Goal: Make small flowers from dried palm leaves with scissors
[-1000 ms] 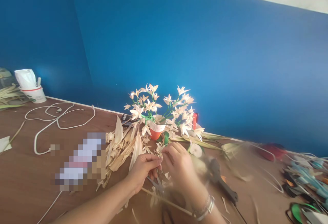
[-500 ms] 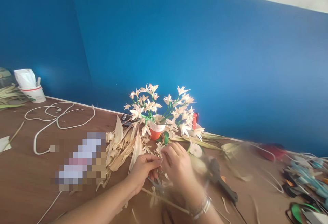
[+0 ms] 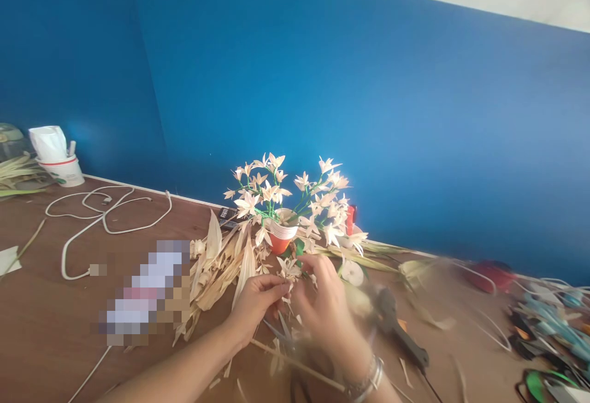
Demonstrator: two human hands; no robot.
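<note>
My left hand [image 3: 259, 306] is closed, thumb and index finger pinched on a small pale piece of corn husk [image 3: 289, 290], partly hidden by the fingers. Just right of it, my right hand [image 3: 326, 301] is slightly blurred, its thumb and index finger apart with nothing visible between them. A pale husk flower [image 3: 288, 268] shows just beyond the fingertips; whether it is held or lying there I cannot tell. Behind stands an orange and white paper cup [image 3: 281, 240] with green-stemmed husk flowers [image 3: 270, 191]. Below my hands lie scissors [image 3: 284, 334], partly covered.
Dried corn husks [image 3: 225, 268] are heaped left of my hands. A glue gun [image 3: 399, 329] lies to the right, near a white roll [image 3: 353, 273]. A white cable [image 3: 69, 249], a pixelated object [image 3: 142, 292] and a white cup [image 3: 67, 171] are at left. Tangled items [image 3: 548, 323] crowd the far right.
My right hand has drawn slightly away from the left fingertips and its fingers have parted. More of the husk flower behind shows. The left hand keeps its pinch.
</note>
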